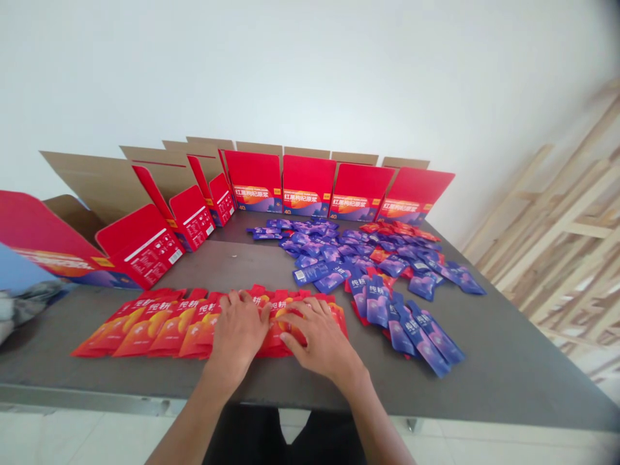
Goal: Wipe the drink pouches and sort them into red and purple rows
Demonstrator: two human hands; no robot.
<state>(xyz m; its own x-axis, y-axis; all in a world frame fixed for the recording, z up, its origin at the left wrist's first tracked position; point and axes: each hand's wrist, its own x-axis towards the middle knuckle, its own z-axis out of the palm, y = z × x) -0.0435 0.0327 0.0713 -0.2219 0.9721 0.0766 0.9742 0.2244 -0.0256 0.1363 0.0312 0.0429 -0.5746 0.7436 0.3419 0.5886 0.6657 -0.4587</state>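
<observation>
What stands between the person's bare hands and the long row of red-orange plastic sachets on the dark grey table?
Nothing visible does: the left hand and the right hand both rest directly on the red-orange sachets, touching them.

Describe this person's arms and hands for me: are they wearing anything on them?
The left hand and right hand are bare, with no gloves, and no ring or watch shows. No sleeves cover the left forearm or right forearm. Dark clothing shows below them, at the person's lap.
</observation>
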